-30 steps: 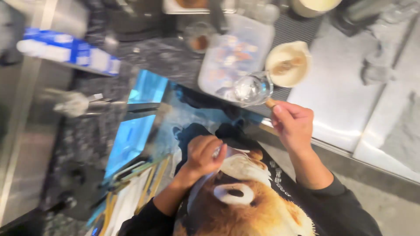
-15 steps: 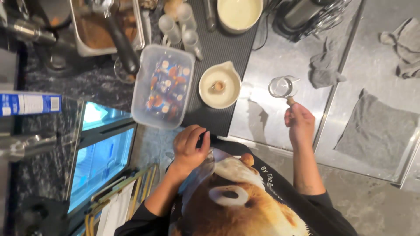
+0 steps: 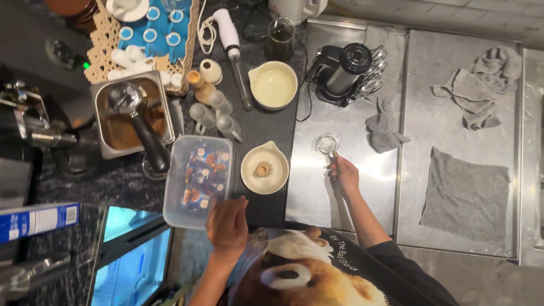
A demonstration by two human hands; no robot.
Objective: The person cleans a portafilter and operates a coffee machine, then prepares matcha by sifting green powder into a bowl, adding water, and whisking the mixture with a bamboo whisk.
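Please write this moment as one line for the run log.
right hand: holds small glass over steel counter | left hand: at plastic box edge, grip unclear

Small glass (image 3: 327, 143) contents unreadable, too small. Right hand (image 3: 344, 174) fingertips hidden behind its rim. Carton (image 3: 35, 221) cut off at left edge. Tub (image 3: 195, 180) contents blurred.
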